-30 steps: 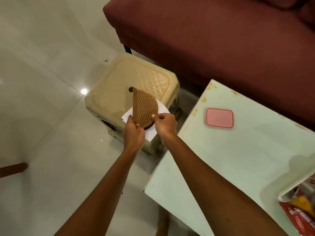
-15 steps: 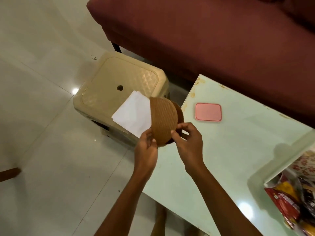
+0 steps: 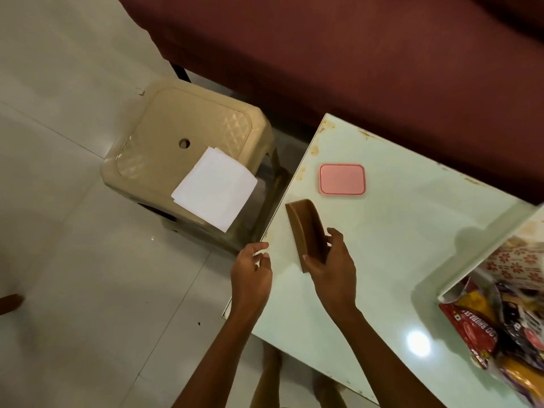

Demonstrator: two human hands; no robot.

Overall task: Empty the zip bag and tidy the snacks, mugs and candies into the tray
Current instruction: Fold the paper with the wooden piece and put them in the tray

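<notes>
Snack packets [image 3: 482,328] sit heaped at the right edge of the bench [image 3: 382,260], crinkly glossy foil in red, yellow and dark purple, partly under a pale flat edge [image 3: 482,245] that cuts across that corner; whether that edge belongs to a tray I cannot tell. A patch of floral print [image 3: 518,260] shows just behind the packets. Over to the action: the right hand [image 3: 332,272] has a brown plastic piece [image 3: 306,231] pinched at its near end, thumb on one side, fingers [image 3: 335,240] curled round the other. The piece is seen edge-on, a smooth curved rim with a shallow hollow, angled up and away from the hand above the bench near its left edge. The left hand [image 3: 250,275] hangs loose just off that edge, fingers half curled, nothing in it, apart from the brown piece.

The bench top is pale green and glassy, catching a bright spot of light, with rusty chipped marks along its far rim. A pink rounded-rectangle lid [image 3: 342,179] lies flat on it, just beyond the brown piece and not touching it. Left of the bench stands a beige plastic stool [image 3: 164,136], quilted diamond pattern pressed into its seat, a round hole in the middle. A small stack of white paper [image 3: 215,189] rests on the stool's near corner, overhanging it. Behind runs a dark maroon sofa [image 3: 353,54], and the floor [image 3: 73,260] is shiny pale tile.
</notes>
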